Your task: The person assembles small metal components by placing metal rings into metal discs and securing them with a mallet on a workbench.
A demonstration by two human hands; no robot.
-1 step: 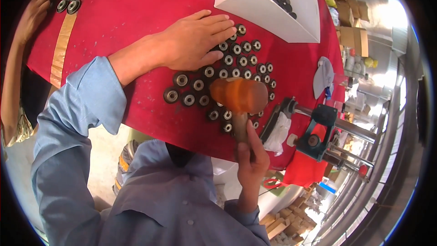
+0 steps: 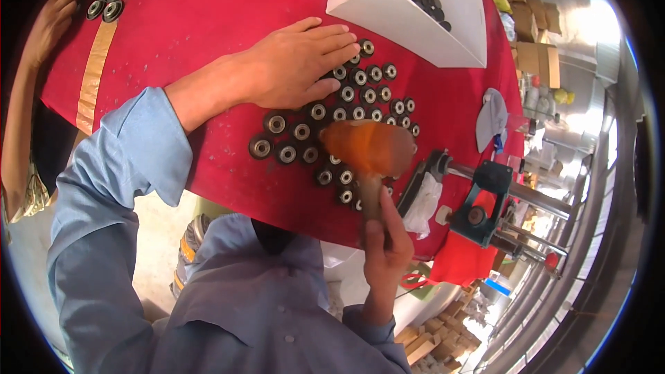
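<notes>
We note the right hand [image 2: 389, 256] wrapped around the handle of an orange-headed mallet [image 2: 370, 149], its blurred head over dark, metal-centred wheels [image 2: 346, 94] on the red tabletop [image 2: 208, 21]. Left hand [image 2: 294, 66] extends palm down at the wheels' upper-left edge; we cannot tell what it covers.

You had no text, label, brand, number or sign in view that could be read.
</notes>
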